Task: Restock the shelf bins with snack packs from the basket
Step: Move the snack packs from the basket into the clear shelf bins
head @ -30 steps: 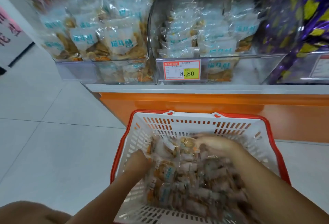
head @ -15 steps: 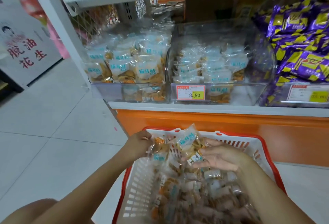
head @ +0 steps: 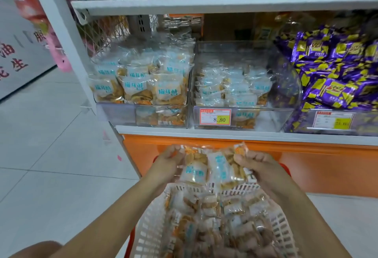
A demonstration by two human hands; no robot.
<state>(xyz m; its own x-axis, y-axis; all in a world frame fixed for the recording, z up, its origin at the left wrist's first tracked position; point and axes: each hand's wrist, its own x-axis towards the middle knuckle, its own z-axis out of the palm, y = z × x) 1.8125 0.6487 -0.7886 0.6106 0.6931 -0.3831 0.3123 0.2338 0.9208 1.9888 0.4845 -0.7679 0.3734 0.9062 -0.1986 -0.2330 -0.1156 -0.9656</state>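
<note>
A bunch of clear snack packs (head: 212,169) with white-and-blue labels is held between both hands above the far rim of the white, red-rimmed basket (head: 151,225). My left hand (head: 165,167) grips the bunch's left side, my right hand (head: 257,167) its right side. More packs fill the basket below (head: 214,223). On the shelf stand two clear bins: the left bin (head: 114,114) is heaped with the same packs, and the middle bin (head: 266,118), with an 8.80 price tag, is partly filled.
A bin of purple-and-yellow packs (head: 331,77) stands on the right. The orange shelf base (head: 306,161) is just behind the basket. An upper shelf board (head: 204,3) overhangs the bins. A white shelf post (head: 67,53) rises at left, with tiled floor (head: 51,165) beside it.
Both hands have gathered packs out of the basket and lifted them up to its far rim. The view has tilted upward, showing more of the shelf.
</note>
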